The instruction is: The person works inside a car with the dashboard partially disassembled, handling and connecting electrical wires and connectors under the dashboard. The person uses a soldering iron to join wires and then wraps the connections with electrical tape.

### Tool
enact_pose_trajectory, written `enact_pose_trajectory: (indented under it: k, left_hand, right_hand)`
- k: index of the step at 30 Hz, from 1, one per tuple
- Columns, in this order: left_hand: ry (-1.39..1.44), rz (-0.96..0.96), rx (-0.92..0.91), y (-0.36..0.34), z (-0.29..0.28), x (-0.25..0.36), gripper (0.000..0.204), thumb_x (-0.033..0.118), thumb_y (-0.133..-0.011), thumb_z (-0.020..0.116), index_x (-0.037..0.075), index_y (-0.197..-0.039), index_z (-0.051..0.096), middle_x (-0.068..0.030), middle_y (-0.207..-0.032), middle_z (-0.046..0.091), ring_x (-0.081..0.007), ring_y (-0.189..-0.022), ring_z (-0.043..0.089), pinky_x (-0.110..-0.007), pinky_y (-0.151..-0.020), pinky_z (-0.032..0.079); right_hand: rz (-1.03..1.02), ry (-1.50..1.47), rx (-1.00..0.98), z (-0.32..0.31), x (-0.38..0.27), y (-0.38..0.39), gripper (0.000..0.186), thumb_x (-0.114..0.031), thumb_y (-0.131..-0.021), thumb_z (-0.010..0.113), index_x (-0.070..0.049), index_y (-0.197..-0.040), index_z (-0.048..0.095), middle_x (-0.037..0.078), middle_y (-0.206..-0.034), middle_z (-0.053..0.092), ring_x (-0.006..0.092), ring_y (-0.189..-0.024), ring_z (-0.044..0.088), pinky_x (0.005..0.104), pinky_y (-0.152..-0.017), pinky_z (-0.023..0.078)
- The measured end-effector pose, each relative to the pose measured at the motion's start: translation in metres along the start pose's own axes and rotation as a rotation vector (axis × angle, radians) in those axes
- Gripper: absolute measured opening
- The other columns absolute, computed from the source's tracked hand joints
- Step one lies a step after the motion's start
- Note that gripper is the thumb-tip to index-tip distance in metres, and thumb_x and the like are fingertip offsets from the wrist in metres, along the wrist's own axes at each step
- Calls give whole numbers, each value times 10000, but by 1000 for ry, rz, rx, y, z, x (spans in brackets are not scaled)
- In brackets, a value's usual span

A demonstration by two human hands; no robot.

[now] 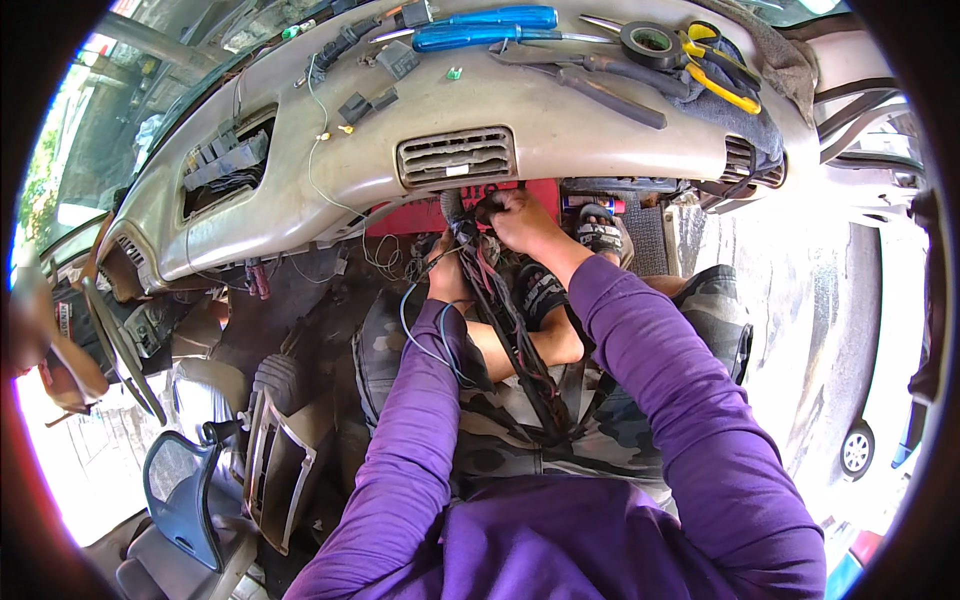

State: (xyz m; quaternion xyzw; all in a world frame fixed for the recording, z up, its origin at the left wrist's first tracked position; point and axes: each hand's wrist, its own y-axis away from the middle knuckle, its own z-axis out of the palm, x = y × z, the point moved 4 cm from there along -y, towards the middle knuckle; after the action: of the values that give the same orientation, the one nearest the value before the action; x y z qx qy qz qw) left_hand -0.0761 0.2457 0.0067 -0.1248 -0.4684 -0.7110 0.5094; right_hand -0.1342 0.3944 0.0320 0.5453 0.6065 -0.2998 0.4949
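Below the dashboard, a thick bundle of dark wires (512, 335) runs down across my lap. My left hand (445, 272) is closed around its upper part, with its fingers partly hidden by the wires. My right hand (527, 224) is just right of the bundle's top, its fingers pinched on a dark piece that I cannot make out. Beside these, a ribbed grey conduit (452, 206) comes down from under the dash. A thin blue wire (408, 322) loops over my left wrist, and a thin pale wire (318, 165) trails down the dashboard.
On the beige dashboard (590, 140) lie blue-handled screwdrivers (470, 37), pliers (610, 92), a black tape roll (648, 42), a yellow-and-black-handled tool (728, 72), a grey cloth (740, 118) and a connector block (398, 60). A trim frame (290, 475) stands left. Another person's arm (72, 365) shows at far left.
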Motion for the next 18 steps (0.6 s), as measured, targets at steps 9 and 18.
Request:
enact_pose_trajectory:
  k: [9,18]
  left_hand:
    - [62,-51,-18,2,4,2,333,429,-1018,485,130,-1076,618,-81,-849,654,-248,-719,650,-405,-629,548]
    - [-513,435,-49,-29,-49,-10,240,265,-1040,436,100,-1046,610,-66,-875,639,-217,-746,648,-346,-642,533]
  right_hand:
    - [-21,-21,16,19,24,-12,277,-162,-842,579,-16,-1032,717,242,-1005,718,413,-968,686,454,-833,532]
    - [-10,201,3,-6,-34,11,288,-134,-918,600,-8,-1156,702,187,-1045,735,307,-976,703,391,-890,535]
